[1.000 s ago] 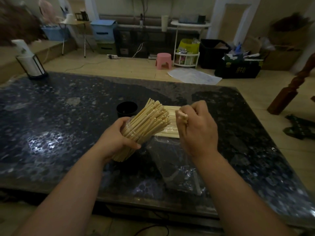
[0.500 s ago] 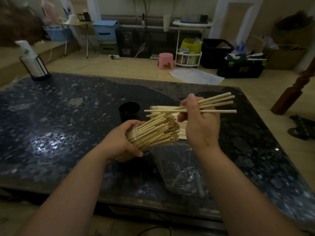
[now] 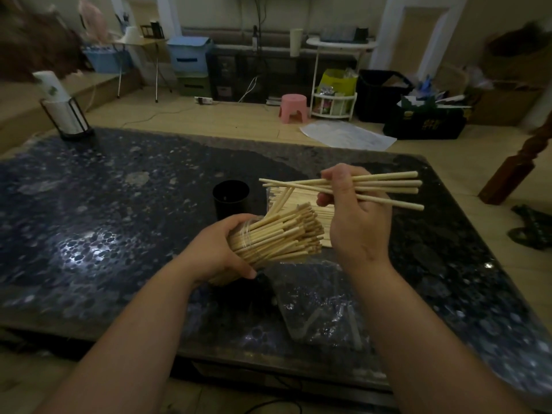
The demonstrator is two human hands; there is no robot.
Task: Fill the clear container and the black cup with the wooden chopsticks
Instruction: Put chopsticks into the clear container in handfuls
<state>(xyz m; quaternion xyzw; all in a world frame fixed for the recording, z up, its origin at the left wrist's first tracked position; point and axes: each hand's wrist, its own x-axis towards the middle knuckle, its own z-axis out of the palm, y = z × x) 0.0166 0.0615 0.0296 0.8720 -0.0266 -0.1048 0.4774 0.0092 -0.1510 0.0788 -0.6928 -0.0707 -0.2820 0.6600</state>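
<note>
My left hand (image 3: 213, 253) grips the clear container (image 3: 243, 234), tilted with its mouth to the right and packed with wooden chopsticks (image 3: 283, 234). My right hand (image 3: 355, 216) holds several loose chopsticks (image 3: 388, 183) horizontally above a flat pile of chopsticks (image 3: 324, 212) on the table. One chopstick slants from that bunch down toward the container's mouth. The black cup (image 3: 230, 198) stands upright just beyond my left hand; its inside looks dark and no chopsticks show.
A crumpled clear plastic bag (image 3: 316, 300) lies on the dark speckled stone table (image 3: 104, 219) under my right forearm. A paper roll in a black wire holder (image 3: 64, 112) stands at the far left corner. The floor beyond holds a pink stool and boxes.
My right hand lifted several chopsticks off the flat pile and raised them level over it. My left hand tilted the full container further to the right.
</note>
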